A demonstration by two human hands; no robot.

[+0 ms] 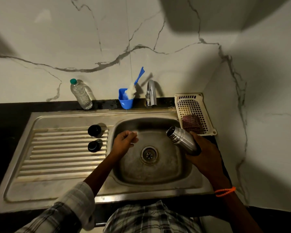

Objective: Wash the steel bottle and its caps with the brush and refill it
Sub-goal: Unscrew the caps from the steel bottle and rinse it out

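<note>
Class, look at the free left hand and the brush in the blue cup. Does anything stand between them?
Nothing visible does. The left hand hovers over the sink basin, and the brush stands in the blue cup behind the basin. The tap stands to the right of that path.

Silver bottle [183, 140] over grey steel sink [60, 187]. Left of basin, two black caps [94, 131]. Behind sink: blue cup [125, 102] with blue-white brush [133, 87], clear bottle with green cap [73, 81], cream basket [207, 113] with red-checked cloth [191, 123]. Orange wristband [225, 191]; plaid sleeve [71, 209].

Home kitchen: steel sink [57, 187], tap [151, 93]
</note>
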